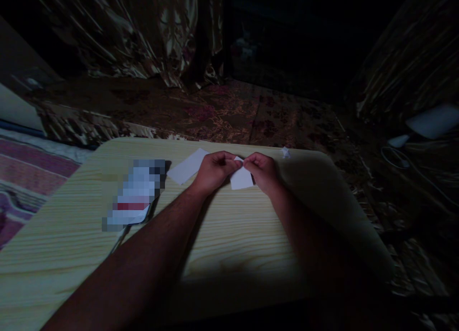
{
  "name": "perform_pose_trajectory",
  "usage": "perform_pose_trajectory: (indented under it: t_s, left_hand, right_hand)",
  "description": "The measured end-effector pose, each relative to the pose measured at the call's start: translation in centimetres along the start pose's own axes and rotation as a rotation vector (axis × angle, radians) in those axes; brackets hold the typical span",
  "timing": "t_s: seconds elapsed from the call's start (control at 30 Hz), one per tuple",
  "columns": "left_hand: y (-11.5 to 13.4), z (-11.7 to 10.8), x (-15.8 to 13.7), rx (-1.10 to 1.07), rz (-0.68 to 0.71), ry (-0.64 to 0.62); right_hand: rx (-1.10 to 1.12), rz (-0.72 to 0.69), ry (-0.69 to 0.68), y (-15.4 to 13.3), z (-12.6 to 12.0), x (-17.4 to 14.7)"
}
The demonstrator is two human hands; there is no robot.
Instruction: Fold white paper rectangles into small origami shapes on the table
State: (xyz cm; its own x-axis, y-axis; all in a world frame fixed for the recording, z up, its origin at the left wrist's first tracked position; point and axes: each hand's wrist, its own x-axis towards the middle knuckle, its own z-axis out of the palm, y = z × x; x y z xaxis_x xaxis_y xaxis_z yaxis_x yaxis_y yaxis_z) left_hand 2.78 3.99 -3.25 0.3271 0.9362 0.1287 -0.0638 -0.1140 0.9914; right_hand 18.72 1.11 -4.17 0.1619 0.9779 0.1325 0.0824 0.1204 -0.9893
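Between my two hands is a small white piece of paper (241, 180), its upper edge pinched on both sides. My left hand (216, 170) grips the paper's upper left with thumb and fingers. On the other side, my right hand (263, 171) pinches the upper right, its fingertips close to those of the left. The paper's lower part hangs below the fingers, over the table. Beyond my left wrist lie flat white paper sheets (187, 167). A small folded white paper star (285, 152) rests near the table's far edge, to the right.
The light wooden table (229, 245) has rounded corners. On its left lies a phone (138, 192) with a blurred screen and a cable (119, 240). A patterned cloth-covered seat (215, 109) stands behind the table. At the right are a white object (433, 122) and a cord (426, 171).
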Motion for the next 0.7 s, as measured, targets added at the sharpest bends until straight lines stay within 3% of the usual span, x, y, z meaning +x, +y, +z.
perform_pose_trajectory:
  t_s: [0.4,0.7]
  left_hand:
    - [-0.50,-0.23,0.42,-0.024,-0.031,0.062]
    - [-0.36,-0.27,0.45,-0.012,0.027,0.067]
  right_hand:
    - [-0.079,-0.086,-0.039,-0.18,0.29,-0.23]
    - [-0.110,-0.117,-0.067,-0.14,0.38,-0.23]
